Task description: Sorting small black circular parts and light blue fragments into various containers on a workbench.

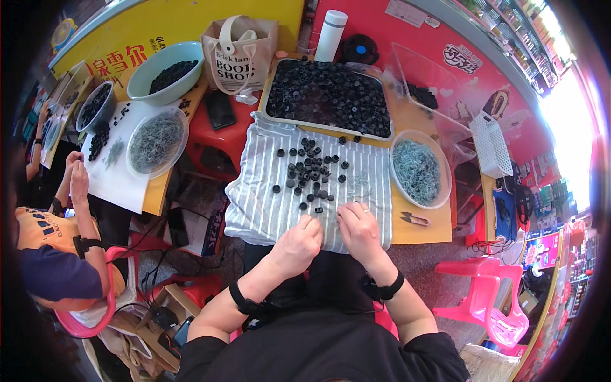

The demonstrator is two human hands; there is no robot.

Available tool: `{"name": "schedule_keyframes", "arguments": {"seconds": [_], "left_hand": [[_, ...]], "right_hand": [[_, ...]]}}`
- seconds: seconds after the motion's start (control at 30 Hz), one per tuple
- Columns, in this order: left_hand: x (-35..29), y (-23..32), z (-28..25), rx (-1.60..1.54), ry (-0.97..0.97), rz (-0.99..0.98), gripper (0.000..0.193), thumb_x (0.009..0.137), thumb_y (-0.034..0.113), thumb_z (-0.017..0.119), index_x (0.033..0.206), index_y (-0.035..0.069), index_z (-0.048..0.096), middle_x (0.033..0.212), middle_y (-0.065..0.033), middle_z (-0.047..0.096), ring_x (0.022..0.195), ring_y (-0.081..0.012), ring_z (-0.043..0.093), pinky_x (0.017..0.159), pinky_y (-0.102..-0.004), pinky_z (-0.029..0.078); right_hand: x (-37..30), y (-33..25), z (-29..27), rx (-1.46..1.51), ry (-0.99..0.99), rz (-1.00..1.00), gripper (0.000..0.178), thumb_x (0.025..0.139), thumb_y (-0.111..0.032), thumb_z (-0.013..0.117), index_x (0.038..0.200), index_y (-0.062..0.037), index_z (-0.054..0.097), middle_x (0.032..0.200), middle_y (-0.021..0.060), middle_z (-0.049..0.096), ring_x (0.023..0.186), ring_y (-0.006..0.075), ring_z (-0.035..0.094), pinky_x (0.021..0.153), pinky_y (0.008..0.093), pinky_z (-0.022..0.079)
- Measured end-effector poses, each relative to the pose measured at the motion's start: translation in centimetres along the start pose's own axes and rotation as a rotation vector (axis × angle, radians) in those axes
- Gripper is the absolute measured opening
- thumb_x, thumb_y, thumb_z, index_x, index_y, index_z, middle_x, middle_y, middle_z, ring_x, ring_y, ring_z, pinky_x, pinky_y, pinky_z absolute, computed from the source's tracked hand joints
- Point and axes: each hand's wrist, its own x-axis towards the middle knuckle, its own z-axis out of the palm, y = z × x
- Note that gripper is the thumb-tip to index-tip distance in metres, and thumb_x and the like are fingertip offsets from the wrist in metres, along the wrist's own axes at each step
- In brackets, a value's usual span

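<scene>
My left hand (302,240) is closed in a pinch just over the near edge of a grey-and-white striped cloth (254,191). Close beside it, my right hand (358,230) is also closed, fingertips together. Whatever either one holds is too small or hidden to make out. Ahead of them, small black round caps (309,167) lie scattered on the cloth. A few thin clear pieces (360,184) are just beyond my right hand. Right of the cloth stands a round clear tub (448,184) full of bluish clear plastic pieces. Small snips (415,219) lie in front of that tub.
A rectangular tray (273,116) heaped with black caps stands behind the cloth, with a white bottle (331,35) and canvas bag (240,51) beyond. Left, a phone (219,109) lies on a red stool. Another person (70,254) works at the left table. A pink chair (477,293) stands right.
</scene>
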Motion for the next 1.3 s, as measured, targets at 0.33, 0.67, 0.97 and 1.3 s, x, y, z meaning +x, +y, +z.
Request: {"name": "schedule_keyframes", "arguments": {"seconds": [0.33,0.67,0.97,1.3], "left_hand": [[0.6,-2.0,1.1,-1.283,0.122,-0.563,0.021,0.087,0.000,0.069,0.106,-0.009,0.066,0.104,-0.0065,0.065,0.080,-0.0105,0.063,0.076,-0.0252,0.051],[1.5,-1.2,2.7,-2.221,0.268,-0.640,0.026,0.090,-0.004,0.062,0.115,-0.004,0.064,0.111,-0.0148,0.067,0.096,-0.0194,0.067,0.087,-0.0288,0.054],[1.2,-1.1,3.0,-2.264,0.235,-0.554,0.026,0.092,0.000,0.063,0.118,-0.004,0.063,0.112,-0.0158,0.067,0.097,-0.0187,0.067,0.090,-0.0307,0.055],[1.1,-1.0,2.8,-2.237,0.222,-0.558,0.025,0.093,-0.001,0.062,0.117,-0.004,0.064,0.111,-0.0136,0.069,0.096,-0.0170,0.067,0.086,-0.0285,0.056]], "right_hand": [[-1.0,0.0,0.9,0.318,0.138,0.345,0.023,0.076,0.009,0.065,0.097,0.0000,0.063,0.083,0.0092,0.061,0.075,0.0228,0.061,0.067,0.0320,0.050],[-0.7,-3.9,-1.9,0.694,0.231,0.360,0.015,0.082,0.014,0.062,0.092,0.0021,0.063,0.095,0.0060,0.059,0.083,0.0095,0.057,0.071,0.0210,0.045],[-0.4,-4.6,-1.7,0.560,0.264,0.303,0.020,0.078,0.013,0.063,0.094,0.0020,0.060,0.090,0.0104,0.060,0.075,0.0163,0.065,0.066,0.0267,0.055],[-0.1,-5.2,-2.0,0.364,0.215,0.202,0.019,0.075,0.011,0.066,0.091,0.0027,0.062,0.085,0.0148,0.060,0.072,0.0282,0.064,0.062,0.0343,0.052]]}}
